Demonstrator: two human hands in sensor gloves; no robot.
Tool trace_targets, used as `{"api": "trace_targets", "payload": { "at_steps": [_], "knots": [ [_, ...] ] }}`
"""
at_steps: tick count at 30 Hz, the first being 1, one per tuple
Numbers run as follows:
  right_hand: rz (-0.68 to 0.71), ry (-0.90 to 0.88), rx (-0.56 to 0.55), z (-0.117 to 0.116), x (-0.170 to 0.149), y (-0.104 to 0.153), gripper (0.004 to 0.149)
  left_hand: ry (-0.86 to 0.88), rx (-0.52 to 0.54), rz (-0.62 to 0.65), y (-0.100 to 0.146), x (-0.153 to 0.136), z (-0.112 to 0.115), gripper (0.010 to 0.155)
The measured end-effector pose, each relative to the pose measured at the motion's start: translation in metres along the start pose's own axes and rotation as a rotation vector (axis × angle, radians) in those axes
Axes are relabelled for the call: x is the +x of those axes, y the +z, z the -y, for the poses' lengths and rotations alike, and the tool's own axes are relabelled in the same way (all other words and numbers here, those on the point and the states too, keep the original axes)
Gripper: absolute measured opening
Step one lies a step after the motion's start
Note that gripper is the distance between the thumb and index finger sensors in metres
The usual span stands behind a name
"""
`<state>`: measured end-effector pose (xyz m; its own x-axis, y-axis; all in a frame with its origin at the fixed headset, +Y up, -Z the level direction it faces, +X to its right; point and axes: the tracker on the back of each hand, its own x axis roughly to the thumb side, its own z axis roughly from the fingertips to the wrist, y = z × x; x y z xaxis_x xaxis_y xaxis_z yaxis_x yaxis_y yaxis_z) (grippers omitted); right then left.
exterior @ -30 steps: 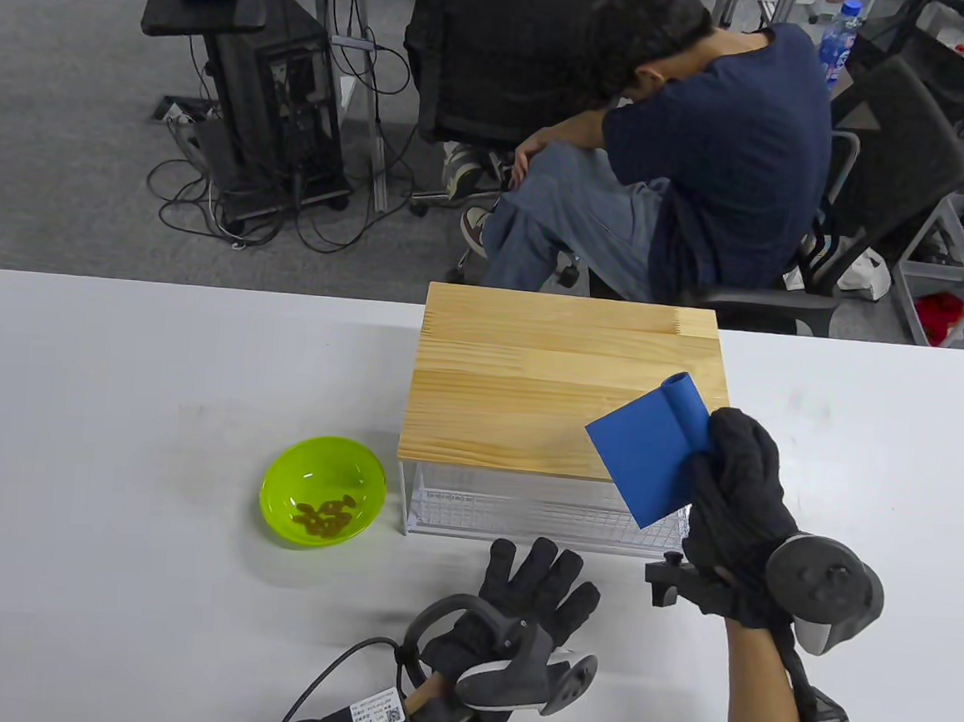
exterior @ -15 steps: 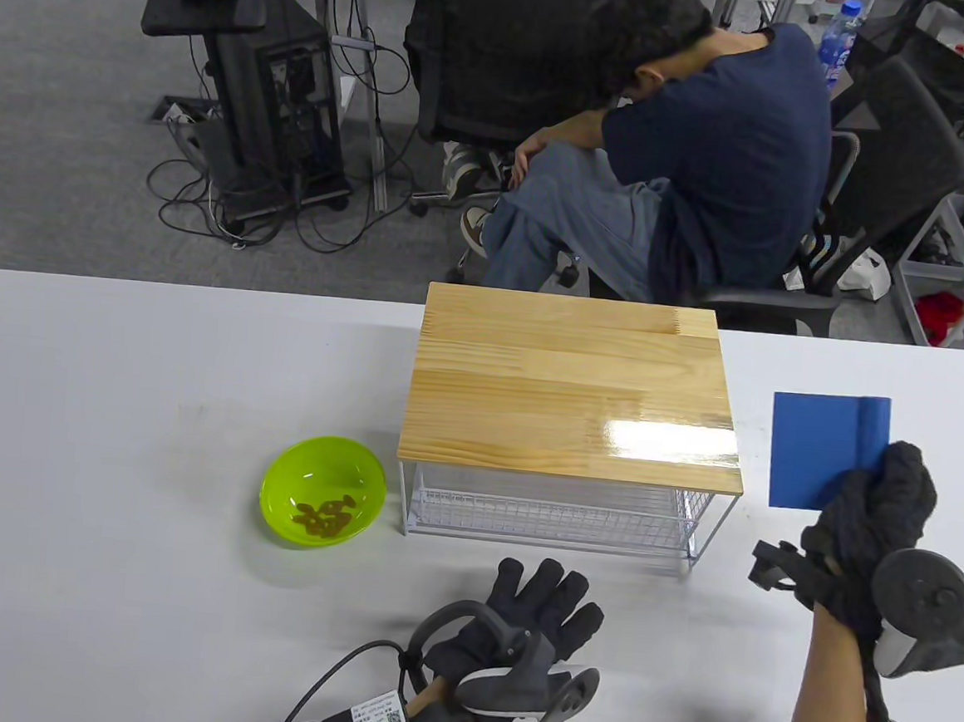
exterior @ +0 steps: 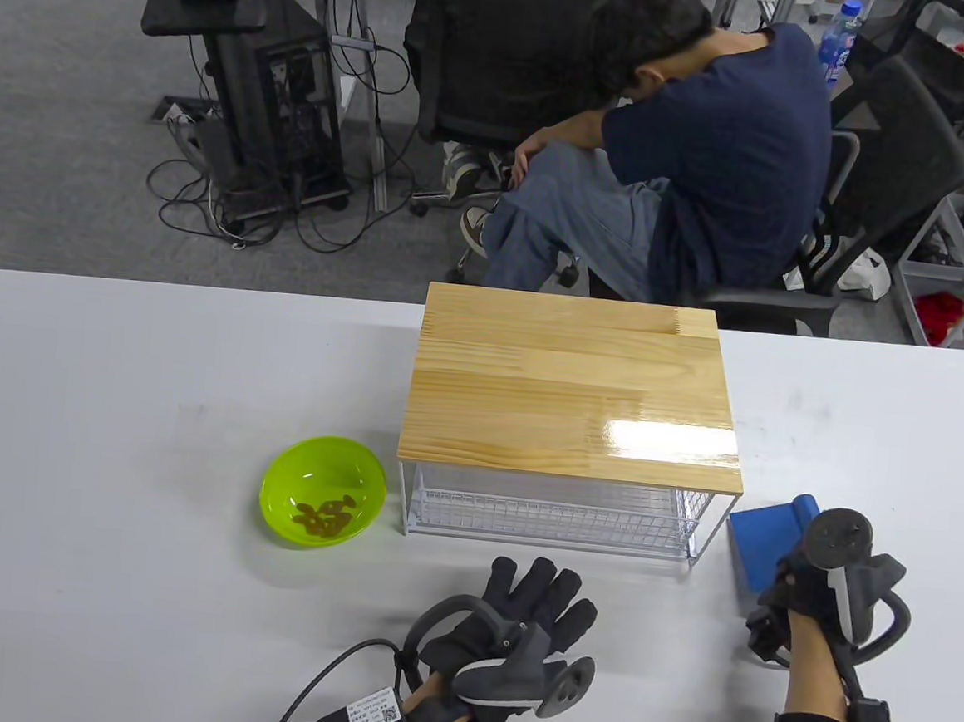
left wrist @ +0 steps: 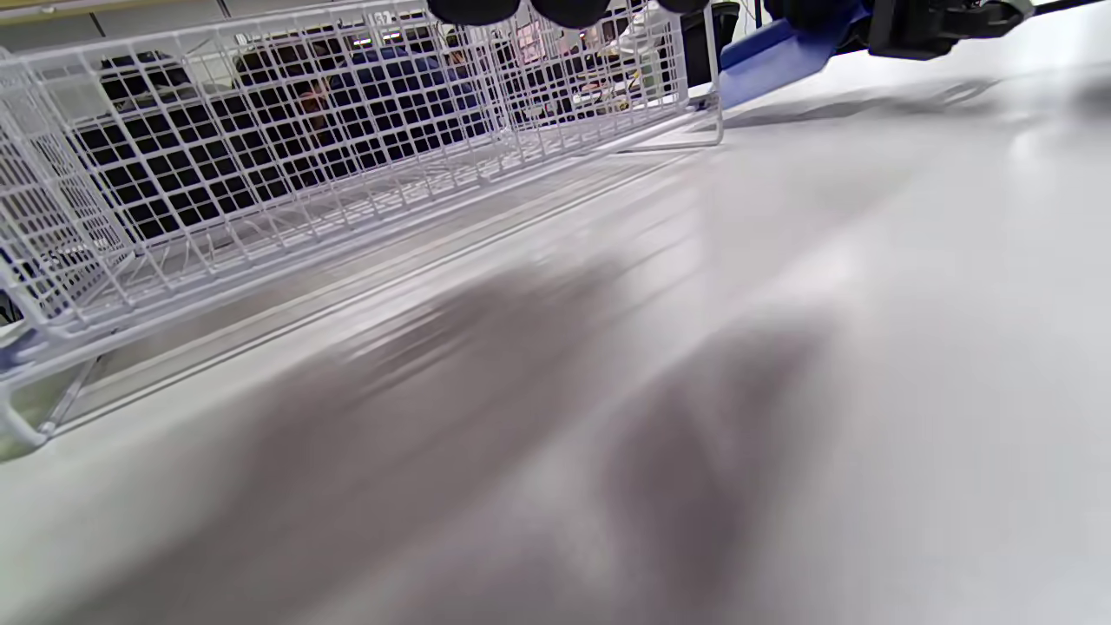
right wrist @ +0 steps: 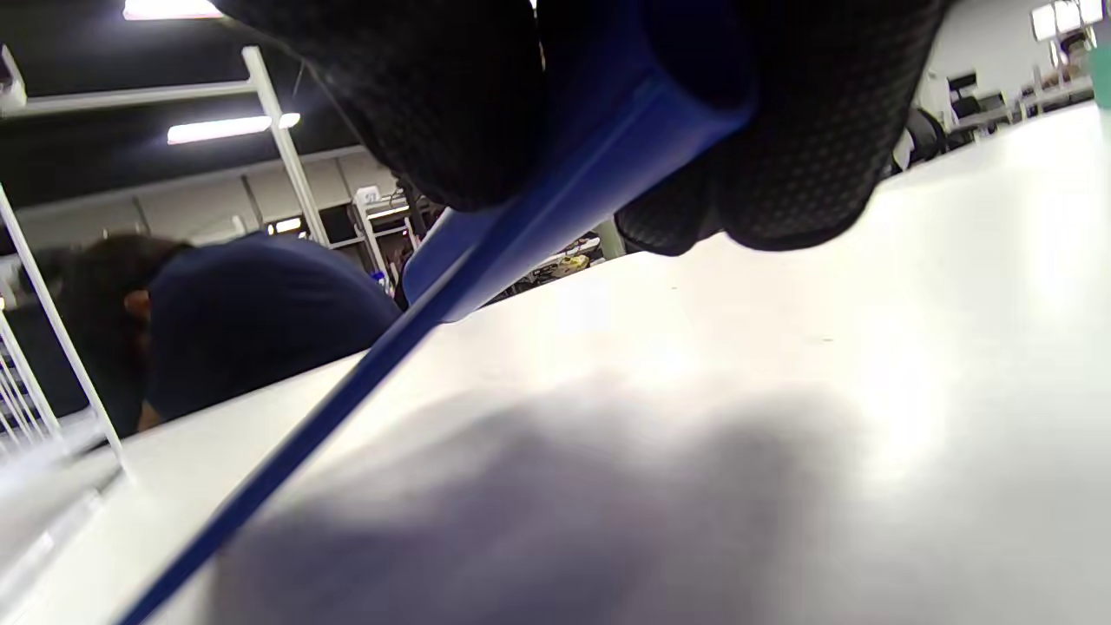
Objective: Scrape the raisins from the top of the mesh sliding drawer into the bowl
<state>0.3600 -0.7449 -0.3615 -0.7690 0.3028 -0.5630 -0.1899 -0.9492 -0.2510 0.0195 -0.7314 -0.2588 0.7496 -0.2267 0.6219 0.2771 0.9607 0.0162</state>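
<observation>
Right hand (exterior: 798, 582) grips the blue scraper (exterior: 760, 537) by its rolled handle, blade low over the desk (exterior: 110, 432) beside the mesh drawer (exterior: 553, 512). Raisins (exterior: 324, 517) sit in the green bowl (exterior: 281, 478). The scraper looks light, stiff and thin; hold the thick edge. Left hand (exterior: 534, 603) rests flat, empty.

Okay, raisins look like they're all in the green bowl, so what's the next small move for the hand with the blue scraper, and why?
Probably the right hand should let go of the blue scraper and leave it on the table. The raisins lie in the green bowl, the wooden top shows none, and the scraper is already low beside the drawer unit. The left hand rests flat.
</observation>
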Motion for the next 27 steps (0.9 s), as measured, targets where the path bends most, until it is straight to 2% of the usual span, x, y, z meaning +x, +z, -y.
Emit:
{"api": "trace_targets", "payload": {
  "at_steps": [8, 15, 19, 22, 24, 25, 27],
  "knots": [
    [0.004, 0.132, 0.078, -0.012, -0.005, -0.005, 0.051, 0.017, 0.002, -0.003, 0.001, -0.002, -0.001, 0.073],
    [0.032, 0.287, 0.062, -0.02, -0.001, -0.004, 0.052, 0.033, -0.008, -0.036, -0.001, -0.012, 0.001, 0.073],
    [0.029, 0.298, 0.061, -0.021, -0.002, -0.003, 0.053, 0.054, 0.003, -0.06, 0.0, -0.018, 0.0, 0.073],
    [0.037, 0.208, 0.041, -0.008, -0.001, -0.001, 0.055, 0.073, 0.028, -0.085, 0.002, -0.025, -0.001, 0.073],
    [0.104, 0.071, -0.035, 0.011, 0.005, 0.003, 0.057, 0.101, 0.093, -0.097, 0.003, -0.031, -0.002, 0.071],
    [0.145, 0.016, -0.113, 0.025, 0.011, 0.007, 0.058, 0.13, 0.119, -0.103, 0.003, -0.034, -0.002, 0.07],
    [0.236, -0.031, -0.219, 0.05, 0.025, 0.019, 0.062, 0.164, 0.142, -0.119, 0.003, -0.039, -0.002, 0.07]
  ]
}}
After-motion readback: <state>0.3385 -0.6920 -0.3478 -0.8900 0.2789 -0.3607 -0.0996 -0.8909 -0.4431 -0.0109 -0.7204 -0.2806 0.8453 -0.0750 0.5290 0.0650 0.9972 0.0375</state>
